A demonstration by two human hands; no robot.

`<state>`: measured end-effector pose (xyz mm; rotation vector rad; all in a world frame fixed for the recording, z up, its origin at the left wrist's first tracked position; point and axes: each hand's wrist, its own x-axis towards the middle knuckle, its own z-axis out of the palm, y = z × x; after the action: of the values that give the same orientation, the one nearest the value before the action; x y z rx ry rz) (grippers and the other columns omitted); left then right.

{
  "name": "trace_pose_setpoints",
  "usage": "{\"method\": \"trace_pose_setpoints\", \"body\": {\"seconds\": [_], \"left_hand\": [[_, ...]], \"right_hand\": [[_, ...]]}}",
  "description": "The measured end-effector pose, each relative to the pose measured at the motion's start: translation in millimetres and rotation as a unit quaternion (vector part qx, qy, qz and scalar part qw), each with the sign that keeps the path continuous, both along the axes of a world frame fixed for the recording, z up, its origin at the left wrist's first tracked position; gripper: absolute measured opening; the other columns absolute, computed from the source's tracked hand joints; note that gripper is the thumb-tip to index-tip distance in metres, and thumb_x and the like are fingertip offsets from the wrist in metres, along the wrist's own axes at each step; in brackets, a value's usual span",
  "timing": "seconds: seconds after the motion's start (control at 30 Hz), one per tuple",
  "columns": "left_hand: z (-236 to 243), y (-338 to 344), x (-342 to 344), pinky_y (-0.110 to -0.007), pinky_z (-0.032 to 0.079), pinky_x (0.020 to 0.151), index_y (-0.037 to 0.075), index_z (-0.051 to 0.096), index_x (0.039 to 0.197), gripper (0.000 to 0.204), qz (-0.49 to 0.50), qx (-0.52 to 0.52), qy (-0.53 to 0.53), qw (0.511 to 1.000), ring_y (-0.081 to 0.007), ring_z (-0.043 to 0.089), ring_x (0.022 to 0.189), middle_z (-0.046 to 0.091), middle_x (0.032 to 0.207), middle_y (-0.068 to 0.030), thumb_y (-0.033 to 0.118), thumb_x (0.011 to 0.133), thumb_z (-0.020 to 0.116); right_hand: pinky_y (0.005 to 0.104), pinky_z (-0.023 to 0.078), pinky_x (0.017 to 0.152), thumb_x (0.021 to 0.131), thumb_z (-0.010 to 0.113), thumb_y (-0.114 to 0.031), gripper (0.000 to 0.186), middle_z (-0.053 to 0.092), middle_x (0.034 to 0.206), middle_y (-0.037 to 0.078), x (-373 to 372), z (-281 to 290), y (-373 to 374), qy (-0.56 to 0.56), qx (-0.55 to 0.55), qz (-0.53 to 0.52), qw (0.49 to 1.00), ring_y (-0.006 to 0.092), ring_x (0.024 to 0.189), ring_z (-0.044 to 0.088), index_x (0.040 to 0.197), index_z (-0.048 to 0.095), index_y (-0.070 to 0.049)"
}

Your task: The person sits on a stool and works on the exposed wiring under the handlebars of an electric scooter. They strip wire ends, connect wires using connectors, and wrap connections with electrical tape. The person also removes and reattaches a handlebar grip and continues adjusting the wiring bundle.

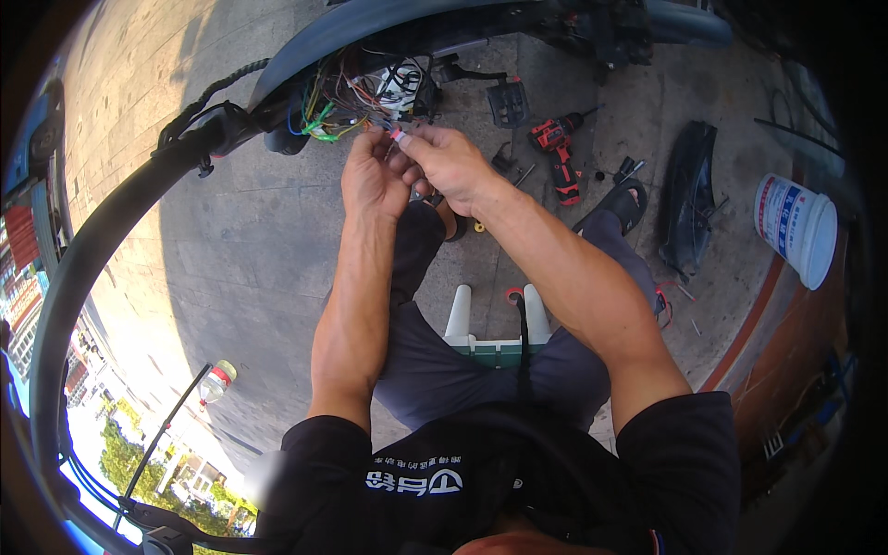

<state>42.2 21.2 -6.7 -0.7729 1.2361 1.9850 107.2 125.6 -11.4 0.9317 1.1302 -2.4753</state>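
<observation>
Holding both hands up at twelve o'clock of the view, we see the left hand and the right hand meet fingertip to fingertip just under the tangle of thin coloured wires that spills from the opened grey body panel of the scooter; the left fingers are pressed together on a few thin wire ends, and the right thumb and forefinger pinch a small red-and-white connector piece at the same spot, so the wire ends lie right at the fingertips, between the two hands, at about eleven o'clock from the right knuckles; the bundle itself runs on up and leftward toward ten o'clock, where green strands show.

On the paved ground at two o'clock we find a red cordless drill lying on its side, with a black pedal-like block just above-left of it; a curved black plastic cover lies at three o'clock, and a white plastic bucket with blue print tips on its side beyond it; below the forearms, at six o'clock, a white-and-green low stool shows between the knees.
</observation>
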Motion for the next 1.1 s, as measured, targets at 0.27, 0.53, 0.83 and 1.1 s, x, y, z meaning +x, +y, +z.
{"method": "trace_pose_setpoints", "body": {"seconds": [0.27, 0.53, 0.83, 1.1], "left_hand": [[-10.4, -3.9, -3.7, -0.035, 0.038, 0.051, 0.008, 0.056, 0.094, 0.022, -0.009, 0.013, -0.008, 1.000, -0.0194, 0.053, 0.066, 0.059, 0.085, -0.0062, 0.028, 0.095, 0.046], [-20.3, -22.1, -11.3, -0.040, 0.055, 0.075, 0.002, 0.063, 0.103, 0.028, -0.010, 0.098, 0.004, 0.995, -0.0253, 0.063, 0.087, 0.067, 0.100, -0.0103, 0.022, 0.087, 0.054], [-7.7, -10.5, -9.7, -0.032, 0.052, 0.070, 0.001, 0.061, 0.101, 0.017, 0.005, 0.080, 0.042, 0.996, -0.0173, 0.057, 0.075, 0.066, 0.097, -0.0091, 0.017, 0.095, 0.058], [-15.5, -24.4, -20.3, -0.034, 0.051, 0.078, -0.001, 0.060, 0.114, 0.030, -0.030, 0.177, 0.054, 0.982, -0.0175, 0.058, 0.080, 0.067, 0.103, -0.0108, 0.020, 0.095, 0.052]], "right_hand": [[0.0242, 0.044, 0.053, 0.102, 0.055, -0.026, 0.027, 0.065, 0.082, 0.004, -2.7, -1.9, -5.0, 0.000, -0.042, -0.029, 0.999, 0.0073, 0.064, 0.053, 0.096, 0.065, -0.002], [0.0244, 0.043, 0.055, 0.102, 0.054, -0.026, 0.025, 0.065, 0.085, 0.003, -2.8, -1.9, -12.5, -0.003, -0.025, -0.037, 0.999, 0.0071, 0.065, 0.052, 0.100, 0.065, -0.004], [0.0273, 0.043, 0.053, 0.101, 0.055, -0.026, 0.028, 0.068, 0.082, 0.007, -11.9, 0.6, -10.4, 0.009, -0.014, -0.036, 0.999, 0.0117, 0.064, 0.057, 0.095, 0.067, -0.001], [0.0240, 0.040, 0.053, 0.101, 0.055, -0.025, 0.026, 0.065, 0.082, 0.004, -12.1, 0.3, -8.8, 0.033, -0.082, -0.058, 0.994, 0.0076, 0.063, 0.049, 0.100, 0.068, -0.002]]}}
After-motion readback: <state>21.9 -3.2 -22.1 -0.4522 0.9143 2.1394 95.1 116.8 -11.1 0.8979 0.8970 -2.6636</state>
